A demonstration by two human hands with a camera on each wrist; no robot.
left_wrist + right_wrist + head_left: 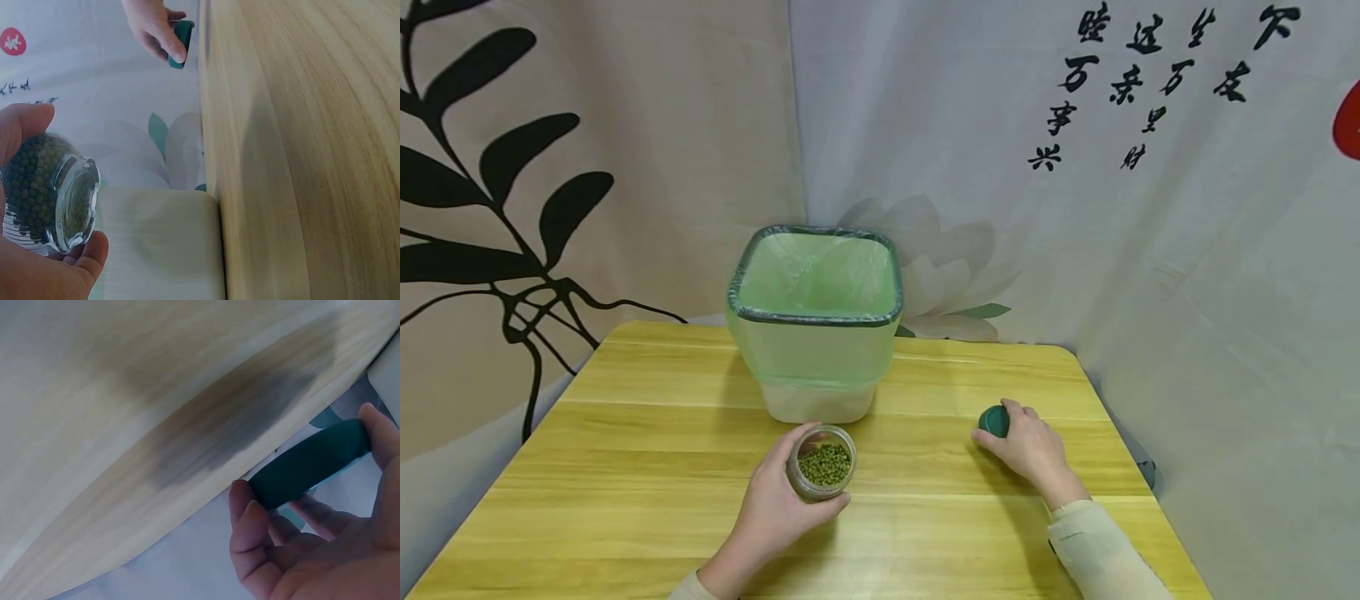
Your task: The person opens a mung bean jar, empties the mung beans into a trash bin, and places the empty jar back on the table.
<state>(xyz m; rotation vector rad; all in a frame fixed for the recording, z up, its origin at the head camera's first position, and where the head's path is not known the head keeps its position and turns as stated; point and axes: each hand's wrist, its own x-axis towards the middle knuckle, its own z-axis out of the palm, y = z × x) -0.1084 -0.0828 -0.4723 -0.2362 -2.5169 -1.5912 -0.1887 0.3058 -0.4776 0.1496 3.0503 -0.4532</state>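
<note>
My left hand (778,496) grips a clear jar (822,492) around its side, its open mouth facing up toward the head camera. Small green beans (824,464) fill part of it. The left wrist view shows the jar's glass base (76,203) and the beans through its wall. Off to the right, my right hand (1033,442) pinches a round dark green lid (995,422) by its edge. In the right wrist view the lid (312,464) is seen edge-on between thumb and fingers, above the table.
A pale green bin (816,358) with a clear plastic liner over its dark rim (816,319) stands at the back middle of the wooden table (647,467). Printed cloth curtains (685,167) hang behind and beside the table.
</note>
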